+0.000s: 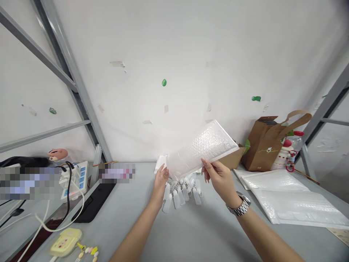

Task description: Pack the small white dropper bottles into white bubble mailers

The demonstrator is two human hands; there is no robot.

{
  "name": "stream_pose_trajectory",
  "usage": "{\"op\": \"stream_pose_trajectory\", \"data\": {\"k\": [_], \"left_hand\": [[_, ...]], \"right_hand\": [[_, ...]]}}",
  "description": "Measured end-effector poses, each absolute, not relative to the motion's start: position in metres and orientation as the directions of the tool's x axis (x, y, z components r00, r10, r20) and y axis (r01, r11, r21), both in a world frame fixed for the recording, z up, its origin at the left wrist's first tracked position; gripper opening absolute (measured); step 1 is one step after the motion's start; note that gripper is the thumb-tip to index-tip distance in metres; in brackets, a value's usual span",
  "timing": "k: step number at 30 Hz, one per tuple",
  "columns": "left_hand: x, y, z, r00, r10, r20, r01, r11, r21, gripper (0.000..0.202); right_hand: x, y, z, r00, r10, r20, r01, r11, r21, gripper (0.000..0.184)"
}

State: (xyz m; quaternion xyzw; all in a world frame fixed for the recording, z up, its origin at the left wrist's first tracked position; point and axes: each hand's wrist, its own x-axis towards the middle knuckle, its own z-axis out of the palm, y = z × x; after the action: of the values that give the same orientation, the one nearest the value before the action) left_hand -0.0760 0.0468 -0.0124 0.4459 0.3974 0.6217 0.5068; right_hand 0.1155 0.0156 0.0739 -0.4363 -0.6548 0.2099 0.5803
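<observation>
A white bubble mailer (204, 145) is held up at a slant above the grey table, its right end higher than its left. My left hand (161, 182) grips the lower left end between thumb and fingers. With thumb and fingertips, my right hand (218, 178) pinches the bottom edge near the middle; a metal watch sits on that wrist. Below the mailer, several small translucent white bottles (181, 194) lie in a pile on the table (191, 233), partly hidden by the mailer and my left hand.
More bubble mailers (291, 198) lie on the right. Behind them stand a brown paper bag (261, 145), a cardboard box (231, 158) and a red-capped bottle (297, 140). At left are a power strip (81, 178) with cables, a black flat object (95, 203) and a yellow case (65, 242).
</observation>
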Motion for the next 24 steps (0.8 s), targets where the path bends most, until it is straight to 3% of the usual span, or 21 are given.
{"op": "stream_pose_trajectory", "data": {"k": [3,5,10,13,16,21,24], "left_hand": [[-0.075,0.044,-0.006,0.003,0.990,0.139,-0.465,-0.122,0.877,0.063],[-0.075,0.043,-0.002,0.014,0.999,0.042,-0.553,-0.027,0.833,0.059],[-0.073,0.042,0.004,-0.069,0.986,-0.155,-0.531,0.095,0.842,0.046],[-0.073,0.042,0.004,-0.128,0.979,-0.159,-0.531,0.067,0.845,0.040],[-0.078,0.046,0.001,-0.244,0.960,-0.135,-0.524,-0.013,0.852,0.042],[-0.090,0.053,-0.006,-0.466,0.882,-0.072,-0.421,-0.149,0.895,0.036],[-0.090,0.054,-0.009,-0.505,0.862,-0.048,-0.377,-0.170,0.910,0.034]], "right_hand": [[0.110,0.014,0.069,-0.009,0.872,0.489,0.240,0.477,-0.846,0.039],[0.108,0.016,0.064,-0.064,0.908,0.415,0.220,0.418,-0.881,0.040],[0.115,0.033,0.053,0.036,0.966,0.255,0.100,0.250,-0.963,0.050],[0.121,0.052,0.047,0.106,0.991,0.079,-0.183,0.097,-0.978,0.053],[0.121,0.075,0.040,0.092,0.993,-0.070,-0.404,-0.027,-0.915,0.044],[0.111,0.112,0.024,0.002,0.958,-0.286,-0.462,-0.253,-0.850,0.016],[0.102,0.125,0.016,-0.064,0.928,-0.368,-0.455,-0.356,-0.816,0.027]]}}
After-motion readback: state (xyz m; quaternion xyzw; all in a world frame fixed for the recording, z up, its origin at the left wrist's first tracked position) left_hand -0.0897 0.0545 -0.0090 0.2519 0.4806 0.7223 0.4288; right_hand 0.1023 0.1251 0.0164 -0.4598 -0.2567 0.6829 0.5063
